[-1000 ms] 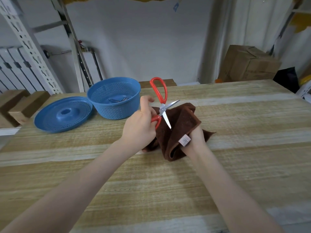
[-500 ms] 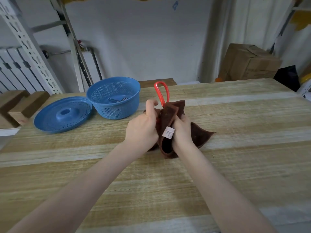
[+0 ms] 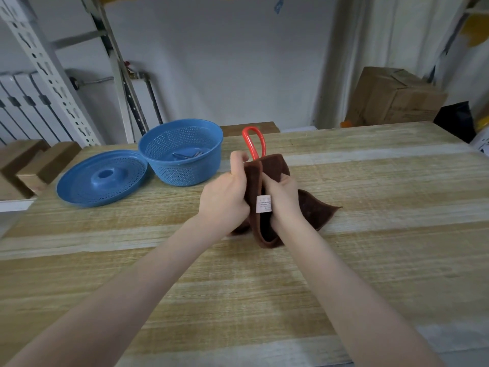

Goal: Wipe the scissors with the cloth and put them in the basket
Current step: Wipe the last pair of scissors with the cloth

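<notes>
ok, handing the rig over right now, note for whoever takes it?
Left hand grips the scissors by the handle; a red loop sticks up above the cloth.
Right hand grips the brown cloth, wrapped round the blades; its tail lies on the table.
Blue basket stands left of the hands, some metal items inside.
Done: wipe under way.
Left: finish wiping, put scissors in basket.

The cloth hides the blades of the scissors between your left hand and right hand. Beyond your left hand, the metal pieces in the basket are too small to tell.
</notes>
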{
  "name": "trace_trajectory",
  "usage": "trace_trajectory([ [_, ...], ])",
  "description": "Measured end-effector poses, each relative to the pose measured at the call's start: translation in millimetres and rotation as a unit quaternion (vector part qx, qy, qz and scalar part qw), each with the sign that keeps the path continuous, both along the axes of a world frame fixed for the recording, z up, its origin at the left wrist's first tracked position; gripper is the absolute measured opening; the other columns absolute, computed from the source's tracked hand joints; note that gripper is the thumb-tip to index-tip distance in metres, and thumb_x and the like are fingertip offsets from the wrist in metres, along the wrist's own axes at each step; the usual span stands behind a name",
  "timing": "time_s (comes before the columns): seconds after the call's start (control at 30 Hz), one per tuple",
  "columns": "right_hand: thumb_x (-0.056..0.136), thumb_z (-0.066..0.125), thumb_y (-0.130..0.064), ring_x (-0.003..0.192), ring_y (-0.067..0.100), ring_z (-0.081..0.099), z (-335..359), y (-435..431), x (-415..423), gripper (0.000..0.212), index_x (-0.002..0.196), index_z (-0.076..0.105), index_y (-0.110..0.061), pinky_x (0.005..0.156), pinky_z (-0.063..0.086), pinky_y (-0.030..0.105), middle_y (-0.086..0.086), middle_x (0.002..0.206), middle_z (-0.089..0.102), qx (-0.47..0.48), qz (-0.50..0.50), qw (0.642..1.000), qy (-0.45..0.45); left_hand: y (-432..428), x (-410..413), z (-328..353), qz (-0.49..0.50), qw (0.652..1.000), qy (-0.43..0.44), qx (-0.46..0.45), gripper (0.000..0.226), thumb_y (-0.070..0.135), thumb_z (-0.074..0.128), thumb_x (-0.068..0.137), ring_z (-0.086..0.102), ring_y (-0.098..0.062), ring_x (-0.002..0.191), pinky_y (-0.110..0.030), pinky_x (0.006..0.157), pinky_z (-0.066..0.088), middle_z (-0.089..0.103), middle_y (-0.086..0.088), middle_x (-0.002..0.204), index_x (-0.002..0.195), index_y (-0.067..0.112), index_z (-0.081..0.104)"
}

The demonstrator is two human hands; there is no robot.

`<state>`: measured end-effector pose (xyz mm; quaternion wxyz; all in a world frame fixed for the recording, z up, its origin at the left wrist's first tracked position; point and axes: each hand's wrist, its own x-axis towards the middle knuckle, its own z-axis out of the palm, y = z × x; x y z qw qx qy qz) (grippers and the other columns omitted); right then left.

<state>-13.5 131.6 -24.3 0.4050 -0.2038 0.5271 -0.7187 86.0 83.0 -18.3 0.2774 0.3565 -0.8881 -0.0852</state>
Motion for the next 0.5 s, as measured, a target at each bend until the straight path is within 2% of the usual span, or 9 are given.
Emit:
trace_trajectory([
  [0.17,0.084,0.073,-0.025,0.052,0.013,0.063,7,-1,-6,0.023,0.067,0.065,-0.012,0.049,0.05,0.022,0.0,0.058,0.065,0.02,-0.009,1.0,0.0,-1,-1,2,-0.024,0.999,0.033,0.031,0.057,-0.001,0.05,0.079,0.059,-0.029,0.063,-0.041,0.052,0.047,0.064,-0.004,0.076,0.114,0.03,0.018],
  [0.27,0.085,0.073,-0.027,0.056,0.013,0.066,4,0,-9,0.022,0.069,0.066,-0.013,0.051,0.05,0.022,-0.001,0.061,0.069,0.03,0.023,0.998,0.049,-3,1,2,-0.024,0.996,0.061,0.057,0.054,-0.003,0.05,0.079,0.059,-0.027,0.065,-0.042,0.055,0.046,0.061,0.001,0.07,0.119,0.019,0.021],
  [0.33,0.085,0.075,-0.025,0.065,0.016,0.07,0,1,-10,0.018,0.073,0.069,-0.013,0.06,0.055,0.028,0.003,0.069,0.073,0.036,0.044,0.994,0.093,-5,4,4,-0.025,0.994,0.081,0.069,0.049,-0.002,0.051,0.079,0.057,-0.027,0.064,-0.04,0.056,0.044,0.057,0.005,0.066,0.12,0.012,0.026],
  [0.43,0.087,0.073,-0.022,0.079,0.022,0.073,-7,6,-17,0.013,0.083,0.071,-0.01,0.074,0.058,0.034,0.008,0.083,0.075,0.046,0.054,0.988,0.14,-7,6,6,-0.028,0.992,0.092,0.079,0.051,-0.003,0.053,0.078,0.059,-0.029,0.068,-0.044,0.062,0.048,0.062,0.001,0.071,0.119,0.012,0.027],
  [0.5,0.088,0.072,-0.022,0.084,0.024,0.073,-11,9,-23,0.017,0.092,0.071,-0.005,0.079,0.058,0.037,0.01,0.088,0.075,0.042,0.063,0.985,0.154,-6,6,7,-0.045,0.991,0.092,0.09,0.053,-0.006,0.052,0.077,0.059,-0.026,0.068,-0.047,0.065,0.05,0.062,0.0,0.07,0.119,0.012,0.027],
])
